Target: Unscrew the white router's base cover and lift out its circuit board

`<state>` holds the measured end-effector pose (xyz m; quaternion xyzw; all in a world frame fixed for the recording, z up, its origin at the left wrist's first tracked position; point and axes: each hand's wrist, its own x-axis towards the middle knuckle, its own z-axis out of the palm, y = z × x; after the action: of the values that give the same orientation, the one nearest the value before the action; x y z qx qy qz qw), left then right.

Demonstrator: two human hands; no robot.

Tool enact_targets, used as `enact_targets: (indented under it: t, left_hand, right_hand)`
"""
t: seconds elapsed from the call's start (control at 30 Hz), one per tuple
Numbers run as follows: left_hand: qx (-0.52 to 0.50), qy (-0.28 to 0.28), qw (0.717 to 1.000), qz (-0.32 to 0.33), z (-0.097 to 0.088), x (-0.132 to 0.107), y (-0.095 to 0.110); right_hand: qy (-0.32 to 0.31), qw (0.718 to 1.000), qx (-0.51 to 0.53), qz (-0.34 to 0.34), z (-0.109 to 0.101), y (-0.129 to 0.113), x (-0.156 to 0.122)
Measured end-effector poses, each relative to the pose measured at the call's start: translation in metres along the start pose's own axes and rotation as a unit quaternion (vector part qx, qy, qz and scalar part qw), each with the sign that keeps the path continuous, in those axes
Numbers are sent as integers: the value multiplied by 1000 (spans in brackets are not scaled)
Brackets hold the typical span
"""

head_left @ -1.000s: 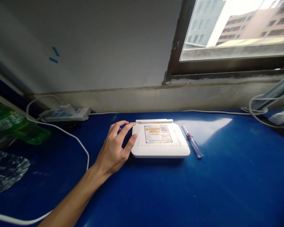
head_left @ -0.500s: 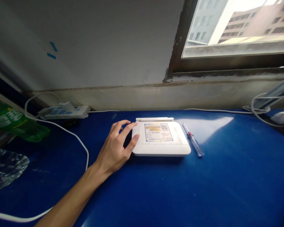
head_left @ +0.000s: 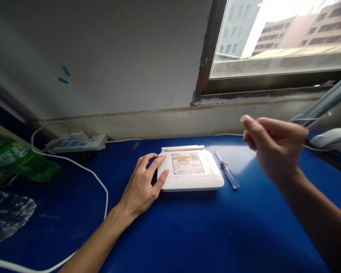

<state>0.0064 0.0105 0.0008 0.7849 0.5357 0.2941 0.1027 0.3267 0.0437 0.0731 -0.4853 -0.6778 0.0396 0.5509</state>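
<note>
A white router [head_left: 193,182] lies label side up on the blue table [head_left: 201,235], its antenna folded along the far edge. My left hand [head_left: 142,185] grips its left edge, with the thumb on the front corner and the fingers on the far corner. Just right of the router lies a slim screwdriver [head_left: 226,174] with a clear handle and a red band. My right hand [head_left: 275,148] hovers above the table to the right of the screwdriver. Its fingers are curled together and slightly blurred, and nothing shows in them.
A white power strip [head_left: 79,142] with a plug sits at the back left, and its cable [head_left: 100,184] loops across the table. A green bottle [head_left: 19,161] and clear crumpled plastic [head_left: 5,216] lie at the left edge. A white object [head_left: 332,138] and cables sit at the far right under the window.
My right hand has come into view from the right and now hovers above the table near the screwdriver. My left hand stays on the router's left edge.
</note>
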Motion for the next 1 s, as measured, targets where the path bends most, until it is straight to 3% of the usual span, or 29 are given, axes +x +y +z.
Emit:
enact_targets:
  t: [0.1,0.13,0.2,0.3,0.63,0.83,1.0]
  left_hand:
    - [3,-6,1000,3,2,-1,-2]
    - [4,-8,1000,6,3,-1,-2]
    - [6,-9,1000,11,5,-1,-3]
    - [5,-5,1000,13,6,-1,-3]
    - [5,8,1000,11,3,-2,-3]
    - [14,3,1000,10,3,-2,-2]
    - [21,20,999,36,4,-1,-2]
  right_hand:
    - [-29,999,-37,-23,22,21,-12]
    - [-64,993,-76,-70,26,29,-18]
    - [-135,970,-132,-151,30,44,-29]
    - [-202,950,-156,-179,26,59,-38]
    - [-262,937,-173,-155,19,60,-32]
    - [-296,936,-164,-92,11,63,-27]
    - [-255,954,-140,-70,8,75,-23]
